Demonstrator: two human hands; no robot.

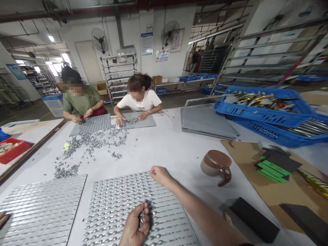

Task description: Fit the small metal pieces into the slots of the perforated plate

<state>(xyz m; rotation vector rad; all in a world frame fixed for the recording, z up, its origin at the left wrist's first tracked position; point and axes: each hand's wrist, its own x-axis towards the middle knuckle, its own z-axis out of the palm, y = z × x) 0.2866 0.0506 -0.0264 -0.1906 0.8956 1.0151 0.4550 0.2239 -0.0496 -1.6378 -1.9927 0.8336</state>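
A grey grooved board (174,218) lies in front of me. Rows of small silver oval pieces (110,201) cover its left and middle part, while the grooves on the right side are bare. Low over the board, my left hand (134,227) is curled closed, palm up, with several small silver oval pieces showing between thumb and fingers. My right hand (159,175) reaches across to the board's far edge, its fingers pinched together and close to the end of a row. Whatever is between those right fingertips is hidden.
A second filled board (46,201) lies to the left, with loose silver pieces (89,140) beyond. Two people work across the table. Rightward are a brown mug (217,160), a black block (253,218), green-and-black blocks (275,164), stacked boards (205,119) and blue crates (263,109).
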